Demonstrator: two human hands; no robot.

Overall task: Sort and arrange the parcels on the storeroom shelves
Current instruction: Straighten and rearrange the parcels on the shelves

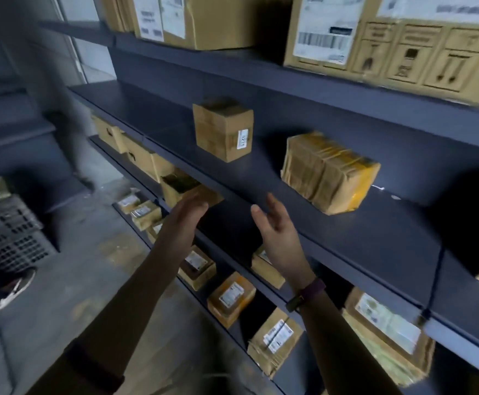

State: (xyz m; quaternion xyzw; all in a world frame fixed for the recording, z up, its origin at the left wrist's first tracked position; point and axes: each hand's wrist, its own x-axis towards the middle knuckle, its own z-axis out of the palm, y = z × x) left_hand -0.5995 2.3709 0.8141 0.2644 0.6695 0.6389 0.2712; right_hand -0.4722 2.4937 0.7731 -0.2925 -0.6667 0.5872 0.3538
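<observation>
Currently, both hands, left hand (182,223) and right hand (279,238), fingers released and empty, face the shelf (346,240); next, grasp the small box (222,132).

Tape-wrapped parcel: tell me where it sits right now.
The tape-wrapped parcel lies on the middle shelf, right of the small upright box and just beyond the open right hand.

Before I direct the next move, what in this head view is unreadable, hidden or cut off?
- Label on the small upright box: too small and blurred to read.
- Top-shelf cartons: cut off by the upper edge; labels blurred.
- Far right of the middle shelf: lost in a dark patch.
- Lower-shelf parcels: some hidden behind the left hand, right hand and forearms.
</observation>
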